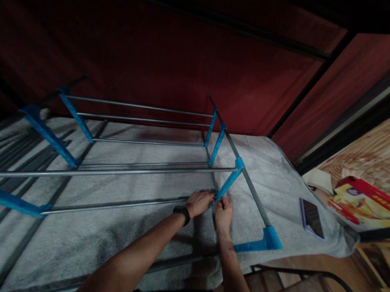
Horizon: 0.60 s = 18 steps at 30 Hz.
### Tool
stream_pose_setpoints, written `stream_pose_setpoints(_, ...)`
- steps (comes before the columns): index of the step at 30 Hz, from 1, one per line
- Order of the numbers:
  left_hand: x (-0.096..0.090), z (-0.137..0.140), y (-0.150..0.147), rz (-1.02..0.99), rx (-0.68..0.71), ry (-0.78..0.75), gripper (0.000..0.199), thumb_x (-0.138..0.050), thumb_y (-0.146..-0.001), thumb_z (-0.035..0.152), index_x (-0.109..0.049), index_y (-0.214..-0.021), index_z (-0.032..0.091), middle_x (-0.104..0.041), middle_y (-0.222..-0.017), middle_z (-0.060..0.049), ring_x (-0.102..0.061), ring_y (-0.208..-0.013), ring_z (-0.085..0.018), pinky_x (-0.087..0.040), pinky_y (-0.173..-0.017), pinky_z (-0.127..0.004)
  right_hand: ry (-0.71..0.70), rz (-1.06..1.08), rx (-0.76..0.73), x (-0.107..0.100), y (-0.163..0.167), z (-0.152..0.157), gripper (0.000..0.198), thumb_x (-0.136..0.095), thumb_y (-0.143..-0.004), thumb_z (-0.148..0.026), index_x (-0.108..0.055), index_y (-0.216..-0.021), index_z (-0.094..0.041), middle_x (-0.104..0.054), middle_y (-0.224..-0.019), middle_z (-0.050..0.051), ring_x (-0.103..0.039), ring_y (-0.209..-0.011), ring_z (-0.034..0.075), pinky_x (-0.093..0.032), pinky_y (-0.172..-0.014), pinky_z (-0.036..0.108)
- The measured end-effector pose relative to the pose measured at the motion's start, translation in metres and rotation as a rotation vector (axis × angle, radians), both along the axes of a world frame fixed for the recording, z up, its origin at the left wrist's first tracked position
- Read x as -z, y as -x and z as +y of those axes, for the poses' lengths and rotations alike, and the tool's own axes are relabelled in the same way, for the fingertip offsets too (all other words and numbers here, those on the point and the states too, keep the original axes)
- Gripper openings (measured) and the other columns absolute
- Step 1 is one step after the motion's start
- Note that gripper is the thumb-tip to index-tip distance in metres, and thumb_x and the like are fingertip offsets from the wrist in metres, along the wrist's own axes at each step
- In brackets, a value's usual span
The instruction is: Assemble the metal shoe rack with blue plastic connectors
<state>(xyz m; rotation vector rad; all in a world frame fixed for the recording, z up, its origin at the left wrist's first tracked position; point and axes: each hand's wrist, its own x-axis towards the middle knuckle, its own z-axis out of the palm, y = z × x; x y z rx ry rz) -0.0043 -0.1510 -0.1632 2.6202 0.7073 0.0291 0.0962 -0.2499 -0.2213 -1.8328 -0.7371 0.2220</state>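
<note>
Grey cloth [270, 178] is spread by a red wall [158, 55], one phone [312, 218] laid there; now, over the cloth, one bracket [229, 181] of seven is gripped by left hand [200, 203] and right hand [224, 213].

The counter [275, 179] is covered with a grey blanket [261, 149]. On it stands a partly blue rack [218, 145], with loose tubes [11, 150] lying at the left and a phone [312, 218] near the right edge.
</note>
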Motion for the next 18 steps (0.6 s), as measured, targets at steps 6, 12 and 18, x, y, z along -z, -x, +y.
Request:
stream_pose_setpoints(6,0.0007,-0.0018,0.001,-0.002,-0.009,-0.005,0.034,-0.04,-0.104,0.024,-0.064,-0.129,0.025,-0.072,-0.123,-0.009,-0.066,-0.119,-0.025,-0.053,-0.097,-0.037,-0.001,-0.002,0.006,0.0011,0.0006,0.001,0.045,-0.045,-0.083,-0.028,-0.072,-0.118,-0.016,-0.07,-0.111,0.013,-0.062,-0.108,0.025,-0.047,-0.101,0.037)
stream_pose_setpoints(12,-0.0003,-0.0031,0.0003,-0.025,-0.011,0.001,0.033,-0.04,-0.104,0.021,-0.066,-0.124,0.023,-0.072,-0.123,-0.009,-0.066,-0.12,-0.024,-0.052,-0.1,-0.036,0.059,-0.041,0.002,0.001,0.0016,0.0009,0.048,-0.044,-0.082,-0.028,-0.072,-0.119,-0.012,-0.068,-0.109,0.015,-0.062,-0.105,0.027,-0.047,-0.1,0.039)
stream_pose_setpoints(18,-0.0043,-0.0042,0.0019,-0.007,-0.017,0.03,0.032,-0.039,-0.105,0.023,-0.065,-0.122,0.021,-0.072,-0.125,-0.009,-0.065,-0.121,-0.024,-0.051,-0.102,-0.036,0.064,-0.08,0.014,-0.0031,0.0072,-0.0003,0.049,-0.044,-0.083,-0.026,-0.07,-0.122,-0.013,-0.066,-0.107,0.014,-0.062,-0.103,0.026,-0.047,-0.099,0.037)
